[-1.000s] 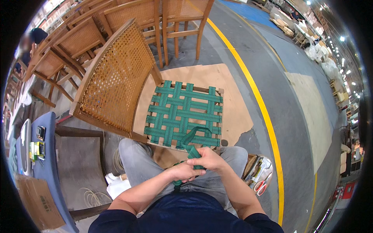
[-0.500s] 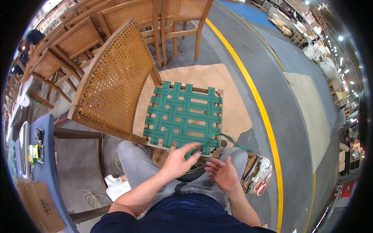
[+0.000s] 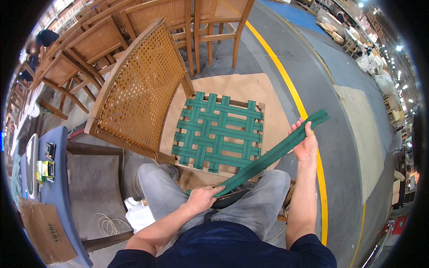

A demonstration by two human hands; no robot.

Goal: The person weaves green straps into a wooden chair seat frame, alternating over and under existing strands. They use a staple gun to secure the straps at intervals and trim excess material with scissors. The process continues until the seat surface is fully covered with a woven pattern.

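I see a long flat strip of dark green woven webbing [image 3: 272,154] stretched taut and slanting between my two hands, low at my lap and high out to my right. My left hand [image 3: 202,199] sits just above my knees; its fingers are clenched around the lower end of the strip. My right hand [image 3: 305,142] is raised and extended to the side, above the grey floor [image 3: 339,111] near a yellow painted line [image 3: 290,85]; its fingers are wrapped over the strip close to the upper end, and a short free tail projects past the hand.

The strip crosses the near right corner of a wooden chair with a cane-mesh backrest [image 3: 140,89], which stands directly in front of my knees on a sheet of brown cardboard [image 3: 232,87]. The chair's seat frame carries a lattice of interlaced green webbing bands [image 3: 219,131], running both along and across the frame.

To my left stands a blue table [image 3: 56,187] carrying small items too small to tell. A brown cardboard box [image 3: 42,230] sits beside it. More wooden chairs of the same type [image 3: 89,44] are grouped behind the one in front of me.
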